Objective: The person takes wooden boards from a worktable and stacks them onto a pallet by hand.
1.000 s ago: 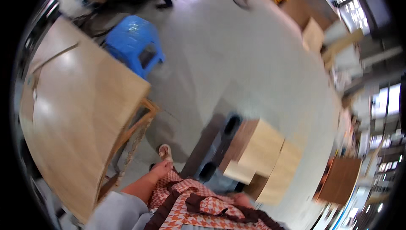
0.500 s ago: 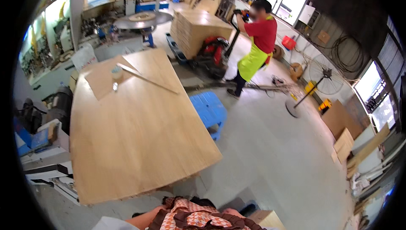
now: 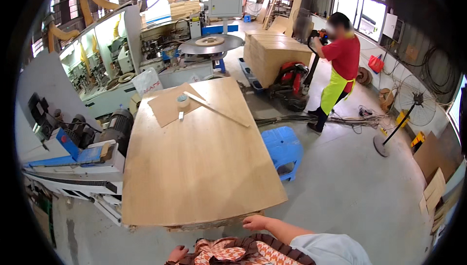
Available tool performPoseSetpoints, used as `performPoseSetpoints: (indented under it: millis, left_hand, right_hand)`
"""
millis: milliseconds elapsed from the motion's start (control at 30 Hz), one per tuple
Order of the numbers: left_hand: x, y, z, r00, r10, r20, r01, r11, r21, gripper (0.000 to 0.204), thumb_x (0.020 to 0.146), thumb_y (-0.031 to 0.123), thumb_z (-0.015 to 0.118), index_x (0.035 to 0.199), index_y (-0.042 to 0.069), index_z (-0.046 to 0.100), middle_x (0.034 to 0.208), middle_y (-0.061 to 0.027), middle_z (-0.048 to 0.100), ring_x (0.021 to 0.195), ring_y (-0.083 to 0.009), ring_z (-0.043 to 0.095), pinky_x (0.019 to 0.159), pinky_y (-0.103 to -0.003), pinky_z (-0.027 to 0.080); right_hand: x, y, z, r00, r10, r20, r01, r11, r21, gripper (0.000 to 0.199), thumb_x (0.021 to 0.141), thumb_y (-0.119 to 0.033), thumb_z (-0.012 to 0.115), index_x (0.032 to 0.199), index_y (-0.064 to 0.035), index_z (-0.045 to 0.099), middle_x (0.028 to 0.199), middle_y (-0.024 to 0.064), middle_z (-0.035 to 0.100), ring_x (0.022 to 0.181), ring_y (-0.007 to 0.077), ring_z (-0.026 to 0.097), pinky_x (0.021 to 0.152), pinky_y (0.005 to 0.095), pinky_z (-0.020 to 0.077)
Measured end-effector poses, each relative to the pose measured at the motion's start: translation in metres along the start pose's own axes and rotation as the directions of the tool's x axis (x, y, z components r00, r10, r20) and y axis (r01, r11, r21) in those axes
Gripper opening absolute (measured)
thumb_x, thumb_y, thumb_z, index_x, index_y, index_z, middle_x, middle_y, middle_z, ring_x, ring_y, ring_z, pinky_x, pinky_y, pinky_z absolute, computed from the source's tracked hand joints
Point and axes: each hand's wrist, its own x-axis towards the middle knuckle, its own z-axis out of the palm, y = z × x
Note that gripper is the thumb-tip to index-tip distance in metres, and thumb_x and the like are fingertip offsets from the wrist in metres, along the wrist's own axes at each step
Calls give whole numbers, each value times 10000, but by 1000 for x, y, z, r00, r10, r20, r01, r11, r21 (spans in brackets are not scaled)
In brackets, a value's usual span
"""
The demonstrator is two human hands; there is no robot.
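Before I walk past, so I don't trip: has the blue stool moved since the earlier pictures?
No: the blue stool still stands beside the right edge of the table, with no visible shift either way.

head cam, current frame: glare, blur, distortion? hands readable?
Head view: window behind the co-worker washes out to near white; head view: near edge of the wooden panel looks bowed by the fisheye, corners black; head view: right hand reads fairly clear, left hand sits small near the lower edge, finger detail hard to tell.
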Motion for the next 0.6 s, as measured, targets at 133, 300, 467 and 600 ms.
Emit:
performPoseSetpoints:
  millis: [133, 300, 467, 600]
  left_hand:
    - [-27, 43, -10, 942, 175, -285, -162, 984, 68, 614, 728, 281, 605, 1235, 1, 403, 1219, -205, 430, 1121, -313, 420, 918, -402, 351]
    - [-74, 33, -81, 497, 245, -832, -254, 958, 130, 603, 693, 141, 601, 1237, 0, 381, 1229, -218, 397, 1148, -354, 362, 949, -405, 307]
    - [-103, 46, -157, 360, 544, -758, -357, 831, 427, 624, 676, 137, 601, 1235, -19, 373, 1259, -232, 365, 1196, -369, 312, 995, -428, 255]
    - [-63, 45, -184, 460, 669, -584, -332, 739, 586, 657, 667, 203, 608, 1240, -14, 372, 1290, -225, 342, 1232, -352, 282, 1014, -435, 234]
  right_hand:
    - [83, 44, 40, 949, -267, 166, 281, 957, -65, 361, 841, -296, 506, 1127, -76, 518, 1086, 137, 558, 907, 269, 567, 753, 350, 456]
    - [31, -105, 34, 863, -379, -334, 375, 924, -80, 306, 834, -274, 529, 1024, -39, 577, 965, 138, 599, 872, 260, 574, 758, 330, 451]
    - [59, -113, 32, 511, -492, -705, 281, 871, -404, 315, 793, -248, 541, 1019, -30, 567, 989, 151, 583, 934, 301, 542, 817, 369, 425]
    - [97, -100, 54, 319, -330, -888, 18, 939, -343, 410, 750, -291, 551, 1098, -76, 515, 1121, 134, 526, 1055, 309, 470, 923, 430, 337]
